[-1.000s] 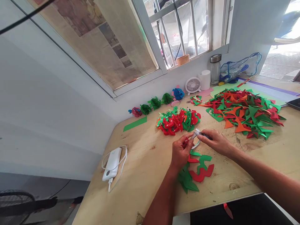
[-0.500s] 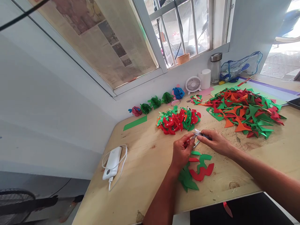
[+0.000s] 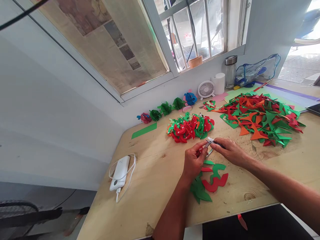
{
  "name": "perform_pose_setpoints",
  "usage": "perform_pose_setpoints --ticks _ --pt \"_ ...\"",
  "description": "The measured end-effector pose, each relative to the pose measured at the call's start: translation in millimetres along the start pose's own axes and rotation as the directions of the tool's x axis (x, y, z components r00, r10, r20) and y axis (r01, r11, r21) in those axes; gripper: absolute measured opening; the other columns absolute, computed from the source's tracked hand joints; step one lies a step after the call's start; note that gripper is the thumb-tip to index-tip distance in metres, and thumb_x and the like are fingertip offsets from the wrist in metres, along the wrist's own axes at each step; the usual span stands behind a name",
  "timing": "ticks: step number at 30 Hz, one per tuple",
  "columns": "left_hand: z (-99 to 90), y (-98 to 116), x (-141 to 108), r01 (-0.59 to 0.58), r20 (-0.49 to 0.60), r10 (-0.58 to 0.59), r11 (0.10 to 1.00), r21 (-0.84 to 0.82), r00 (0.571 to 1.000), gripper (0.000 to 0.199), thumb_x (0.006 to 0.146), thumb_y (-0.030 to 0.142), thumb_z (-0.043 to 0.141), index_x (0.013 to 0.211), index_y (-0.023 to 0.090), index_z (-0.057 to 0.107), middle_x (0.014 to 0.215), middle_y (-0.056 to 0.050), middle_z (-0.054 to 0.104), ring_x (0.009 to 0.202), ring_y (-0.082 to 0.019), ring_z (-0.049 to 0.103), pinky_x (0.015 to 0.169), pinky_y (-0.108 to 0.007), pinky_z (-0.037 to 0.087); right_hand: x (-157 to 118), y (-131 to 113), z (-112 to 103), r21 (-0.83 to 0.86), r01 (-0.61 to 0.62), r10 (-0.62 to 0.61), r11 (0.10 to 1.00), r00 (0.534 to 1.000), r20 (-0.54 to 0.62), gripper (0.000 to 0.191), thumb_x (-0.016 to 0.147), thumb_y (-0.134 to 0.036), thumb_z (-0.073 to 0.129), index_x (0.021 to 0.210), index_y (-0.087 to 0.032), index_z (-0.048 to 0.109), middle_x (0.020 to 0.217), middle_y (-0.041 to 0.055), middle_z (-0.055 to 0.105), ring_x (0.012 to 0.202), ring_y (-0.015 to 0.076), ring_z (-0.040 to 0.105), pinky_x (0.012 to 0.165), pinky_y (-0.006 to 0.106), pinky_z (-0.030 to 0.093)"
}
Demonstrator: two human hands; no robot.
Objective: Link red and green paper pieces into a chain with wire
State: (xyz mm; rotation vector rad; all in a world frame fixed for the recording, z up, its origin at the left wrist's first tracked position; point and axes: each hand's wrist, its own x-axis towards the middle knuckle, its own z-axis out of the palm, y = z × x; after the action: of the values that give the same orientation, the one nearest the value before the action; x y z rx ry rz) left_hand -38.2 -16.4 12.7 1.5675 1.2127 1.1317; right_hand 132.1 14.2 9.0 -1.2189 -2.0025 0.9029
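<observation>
Working from afar, I had the left hand nearly closed, its thumb and fingers pinching a small red paper piece. The right hand was curled shut around a slim dark-and-silver tool, whose exact kind I could not tell. Between the fingertips sat a tiny white piece; I could not tell which hand bore it.

I judged the step in hand to be close fingertip work on the red piece. The next move, to my mind, called for a steady left pinch and a small, controlled shift of the tool, without creasing the paper.

Just nearer than the hands, on the pale wooden table, lay a wavy red paper cutout, a wavy green paper cutout and dark green leaf-shaped paper cutouts. Beyond the hands was a heap of red and green paper cutouts with small white squares. At far right spread a larger pile of jagged red, orange and green paper offcuts.
</observation>
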Motion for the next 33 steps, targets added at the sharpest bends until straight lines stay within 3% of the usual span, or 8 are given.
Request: perform_pose_setpoints --ticks 5,12,20,33 --pt "-0.2 -1.7 0.0 -0.008 0.01 0.008 1.0 -0.009 1.0 0.035 0.083 0.033 0.056 0.112 0.016 0.065 0.086 -0.007 0.07 0.067 -0.012 0.061 0.062 -0.022 0.05 0.5 0.4 0.3 0.01 0.008 -0.008 1.0 1.0 -0.012 0.041 0.088 -0.051 0.038 0.064 -0.018 0.048 0.055 -0.0038 0.04 0.053 0.0098 0.035 0.05 0.024 0.027" --pt "-0.8 -2.0 -0.3 0.002 -0.004 -0.002 1.0 -0.004 1.0 0.035 0.082 0.034 0.057 0.11 0.015 0.065 0.074 -0.004 0.069 0.062 -0.011 0.059 0.058 -0.02 0.048 0.0 -0.8 1.5 0.008 -0.042 0.042 0.999 0.999 -0.018 0.042 0.085 -0.054 0.043 0.061 -0.019 0.043 0.053 -0.0049 0.034 0.051 0.0088 0.03 0.047 0.024 0.023" --pt "-0.2 -4.9 0.0 -0.002 0.006 0.003 1.0 -0.019 1.0 0.036 0.083 0.035 0.056 0.113 0.016 0.064 0.085 -0.006 0.07 0.067 -0.012 0.061 0.063 -0.022 0.05 1.0 1.0 1.7 0.017 -0.052 0.053 0.998 0.998 -0.024 0.042 0.084 -0.054 0.043 0.062 -0.018 0.044 0.054 -0.0051 0.033 0.051 0.0086 0.03 0.046 0.024 0.023" --pt "-0.3 -3.2 0.3 -0.01 -0.08 0.011 1.0 0.006 0.997 0.034 0.082 0.035 0.057 0.109 0.016 0.066 0.066 -0.001 0.064 0.061 -0.011 0.059 0.06 -0.02 0.048 1.4 2.3 0.7 0.022 -0.061 0.061 0.998 0.998 -0.012 0.043 0.084 -0.055 0.042 0.062 -0.018 0.043 0.054 -0.0052 0.032 0.051 0.0084 0.03 0.047 0.024 0.022"
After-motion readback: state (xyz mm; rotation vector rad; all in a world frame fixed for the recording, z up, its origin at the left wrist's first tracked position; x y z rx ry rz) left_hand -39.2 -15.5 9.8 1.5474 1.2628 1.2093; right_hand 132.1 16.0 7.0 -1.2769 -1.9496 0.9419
